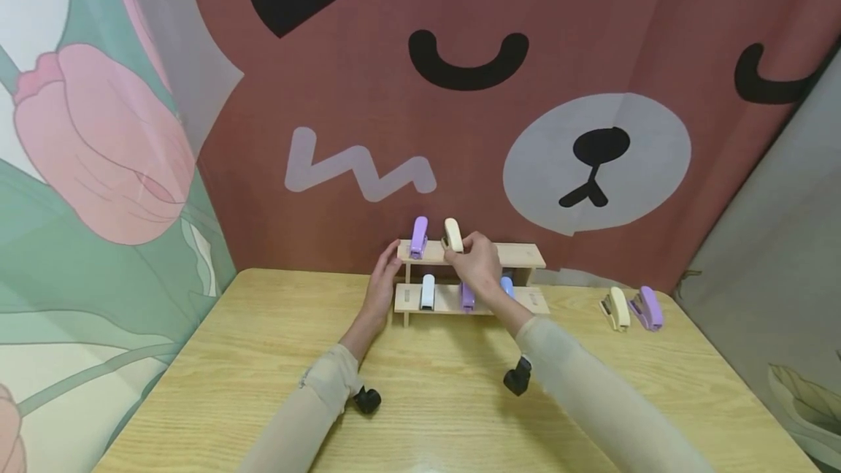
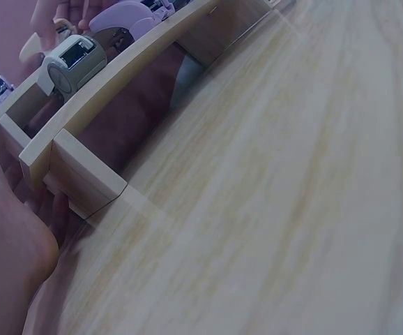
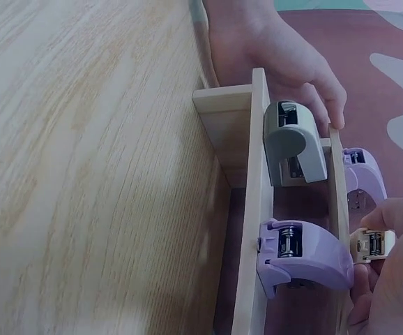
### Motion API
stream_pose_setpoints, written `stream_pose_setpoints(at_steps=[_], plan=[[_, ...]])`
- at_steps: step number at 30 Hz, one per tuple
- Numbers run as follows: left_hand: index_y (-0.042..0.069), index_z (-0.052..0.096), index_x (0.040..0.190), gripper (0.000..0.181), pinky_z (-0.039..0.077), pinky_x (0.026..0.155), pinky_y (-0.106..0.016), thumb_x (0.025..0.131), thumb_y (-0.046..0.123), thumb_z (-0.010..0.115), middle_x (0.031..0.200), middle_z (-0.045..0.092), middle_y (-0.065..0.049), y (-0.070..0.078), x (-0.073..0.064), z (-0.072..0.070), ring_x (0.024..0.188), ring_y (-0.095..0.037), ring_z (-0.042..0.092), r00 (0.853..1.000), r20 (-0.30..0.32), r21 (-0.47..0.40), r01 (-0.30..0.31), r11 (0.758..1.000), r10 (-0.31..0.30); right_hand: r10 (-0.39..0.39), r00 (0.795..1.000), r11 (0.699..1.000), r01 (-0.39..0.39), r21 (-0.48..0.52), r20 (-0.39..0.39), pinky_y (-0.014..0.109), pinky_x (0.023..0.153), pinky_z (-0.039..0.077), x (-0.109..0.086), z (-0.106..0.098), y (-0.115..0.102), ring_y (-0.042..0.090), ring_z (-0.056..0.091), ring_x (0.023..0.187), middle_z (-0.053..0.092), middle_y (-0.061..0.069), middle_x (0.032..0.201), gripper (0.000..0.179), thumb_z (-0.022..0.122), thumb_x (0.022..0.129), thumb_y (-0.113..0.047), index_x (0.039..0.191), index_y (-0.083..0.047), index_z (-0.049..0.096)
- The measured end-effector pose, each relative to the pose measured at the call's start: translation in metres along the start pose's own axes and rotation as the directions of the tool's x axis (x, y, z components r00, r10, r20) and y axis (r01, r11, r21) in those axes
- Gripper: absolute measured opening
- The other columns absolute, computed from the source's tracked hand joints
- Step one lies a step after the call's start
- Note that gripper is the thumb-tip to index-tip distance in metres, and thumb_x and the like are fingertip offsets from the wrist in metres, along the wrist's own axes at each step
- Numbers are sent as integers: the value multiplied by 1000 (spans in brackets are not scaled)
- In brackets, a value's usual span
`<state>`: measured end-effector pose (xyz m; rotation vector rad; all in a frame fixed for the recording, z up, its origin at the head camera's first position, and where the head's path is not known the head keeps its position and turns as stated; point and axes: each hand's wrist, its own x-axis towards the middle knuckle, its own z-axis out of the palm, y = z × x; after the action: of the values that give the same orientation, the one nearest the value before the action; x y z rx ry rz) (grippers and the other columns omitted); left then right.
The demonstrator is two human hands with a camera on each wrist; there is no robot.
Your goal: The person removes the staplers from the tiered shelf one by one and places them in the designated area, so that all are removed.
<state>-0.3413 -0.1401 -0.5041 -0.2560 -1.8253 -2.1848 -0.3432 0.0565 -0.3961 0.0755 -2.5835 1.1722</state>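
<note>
A two-tier wooden stand (image 1: 522,255) holds small staplers. My right hand (image 1: 479,265) pinches a cream stapler (image 1: 452,231) at the upper shelf, between thumb and fingers. Left of it on that shelf stands a purple stapler (image 1: 419,233). The lower shelf carries a white stapler (image 1: 428,292), another purple stapler (image 3: 306,259) and a blue stapler (image 1: 507,285), partly covered by my right hand. At the stand's left end, my left hand (image 1: 379,294) rests against the side with fingers extended; the left wrist view shows its palm (image 2: 10,234) beside the end support.
On the table (image 1: 434,400) to the right of the stand are a second cream stapler (image 1: 616,309) and a further purple stapler (image 1: 649,309), side by side. A curtain with a bear print (image 1: 355,93) hangs directly behind the table.
</note>
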Motion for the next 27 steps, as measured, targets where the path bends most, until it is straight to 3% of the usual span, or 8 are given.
stream_pose_setpoints(at_steps=[6, 13, 20, 27], plan=[[23, 43, 157, 49, 18, 119, -48, 109, 34, 48, 160, 37, 2, -2, -2, 0, 147, -24, 29, 1000, 15, -8, -11, 1000, 11, 14, 1000, 1000, -14, 17, -24, 40, 65, 46, -4, -5, 4, 24, 60, 77, 66, 6, 83, 23, 79, 80, -25, 92, -9, 67], [31, 46, 154, 47, 22, 118, -45, 108, 39, 50, 156, 41, 10, -2, 0, 1, 144, -19, 34, 1000, 2, -4, 22, 1000, -22, 5, 999, 1000, -4, 14, -32, 39, 63, 47, -9, -12, 2, 23, 60, 76, 66, 5, 83, 24, 79, 81, -26, 91, -9, 67], [31, 47, 154, 46, 22, 118, -45, 108, 37, 50, 155, 42, 10, -2, 2, 1, 143, -19, 35, 1000, -1, -4, 15, 1000, -15, -24, 999, 998, 25, 63, -26, 37, 61, 49, -12, -18, 3, 23, 60, 74, 66, 7, 83, 25, 82, 81, -25, 92, -8, 66], [32, 45, 155, 46, 20, 118, -49, 109, 38, 48, 157, 40, 10, -1, 2, -1, 144, -20, 32, 1000, 8, 10, 16, 1000, -16, 0, 1000, 995, 0, 99, 7, 35, 63, 50, -18, -30, 2, 22, 61, 77, 67, 8, 89, 27, 83, 82, -24, 96, -7, 67]])
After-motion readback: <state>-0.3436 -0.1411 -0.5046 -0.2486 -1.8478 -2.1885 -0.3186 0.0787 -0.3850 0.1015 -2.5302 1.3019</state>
